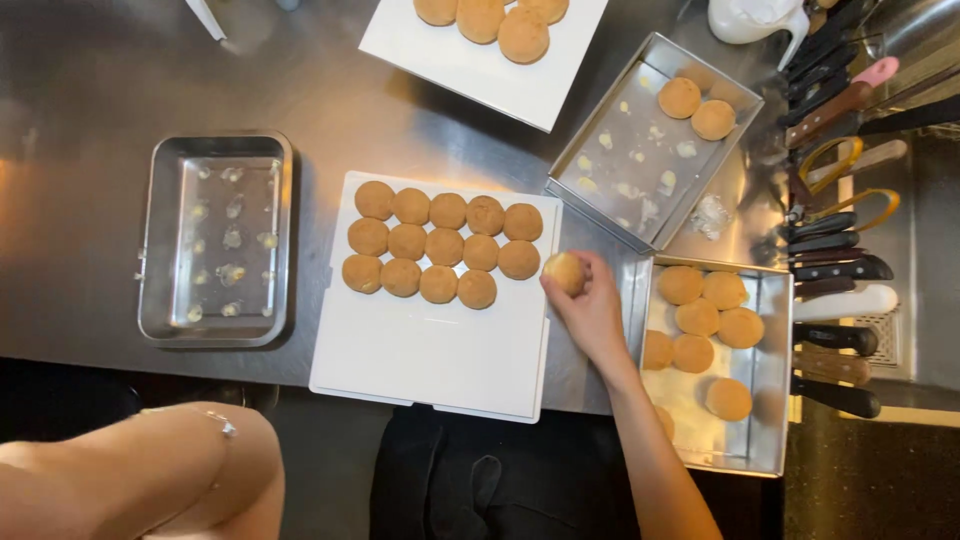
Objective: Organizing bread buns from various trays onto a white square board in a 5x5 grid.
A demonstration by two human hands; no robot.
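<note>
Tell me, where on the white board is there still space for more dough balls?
The white board is bare across its whole near half, below the rows of dough balls. The right hand holds a dough ball at the board's right edge, where the bottom row ends short. The board's far half is crowded.

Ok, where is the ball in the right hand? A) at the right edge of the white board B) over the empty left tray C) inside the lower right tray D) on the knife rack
A: the right hand holds the ball at the right edge of the white board, just beside the rows of balls.
</note>
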